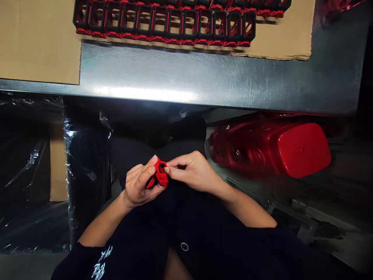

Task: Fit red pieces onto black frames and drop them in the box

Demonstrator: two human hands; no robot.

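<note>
Steel surface (204,77) spans twelve o'clock, carrying rows of black-and-red frames (163,23) on cardboard (37,39). Below its edge, over my lap, I hold a small red plastic part (160,175), its long axis roughly twelve-to-six. My left hand (140,186) pinches it from nine o'clock, and my right hand (192,171) closes its fingertips on it from three.

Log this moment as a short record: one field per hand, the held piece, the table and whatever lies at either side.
left hand: left hand grips the red part from the left, thumb on top
right hand: right hand pinches the same part from the right
held piece: small red plastic part, over the lap, below the table edge
table: metal table bearing cardboard with rows of black-and-red frames
right side: red plastic stack lying on its side
left side: black plastic wrap
</note>
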